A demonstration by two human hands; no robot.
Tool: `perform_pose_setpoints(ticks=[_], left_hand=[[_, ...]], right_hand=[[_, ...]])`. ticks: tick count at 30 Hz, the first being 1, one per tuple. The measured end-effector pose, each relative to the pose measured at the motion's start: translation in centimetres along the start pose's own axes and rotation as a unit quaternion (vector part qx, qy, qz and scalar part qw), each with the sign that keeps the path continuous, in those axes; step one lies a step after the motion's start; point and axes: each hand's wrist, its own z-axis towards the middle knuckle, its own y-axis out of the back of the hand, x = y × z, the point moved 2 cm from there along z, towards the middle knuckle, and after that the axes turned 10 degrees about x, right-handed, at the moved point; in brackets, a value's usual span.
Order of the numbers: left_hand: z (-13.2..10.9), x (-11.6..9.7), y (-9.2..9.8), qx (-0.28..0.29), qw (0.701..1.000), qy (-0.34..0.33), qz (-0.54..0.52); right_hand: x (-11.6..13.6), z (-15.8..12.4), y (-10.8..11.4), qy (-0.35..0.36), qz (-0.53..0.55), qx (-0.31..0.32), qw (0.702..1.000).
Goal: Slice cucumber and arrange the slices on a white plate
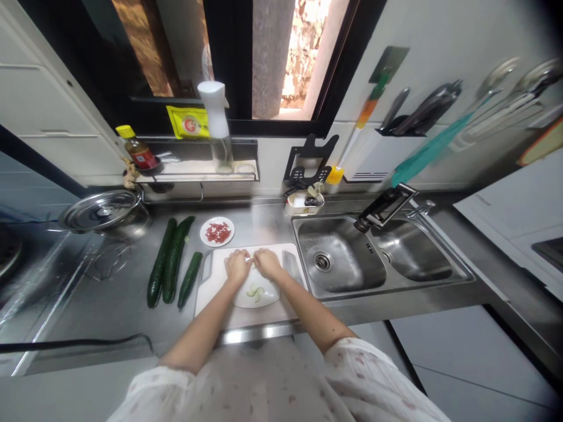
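My left hand (238,266) and my right hand (267,264) meet over the far part of a white plate (268,298). Both sets of fingers are closed, pinching a small pale piece (250,259) between them; it is too small to tell its kind for sure. Several thin, green-edged cucumber slices (255,292) lie on the plate, just nearer to me than the hands. Under the plate is a white cutting board (215,296). Left of the board rest two long cucumbers (174,264) and a shorter cucumber piece (190,280).
A small dish of chopped red bits (217,232) stands behind the board. To the right is a double steel sink (343,258) with a black faucet (380,208). A lidded pot (105,214) and a wire rack (109,261) sit left. A spray bottle (217,126) stands on the shelf.
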Motion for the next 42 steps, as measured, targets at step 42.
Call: perform_pose_setpoints(ticks=[42], left_hand=[[-0.4, 0.4, 0.1, -0.027, 0.999, 0.013, -0.027]], right_hand=[[-0.9, 0.0, 0.2, -0.035, 0.082, -0.033, 0.995]])
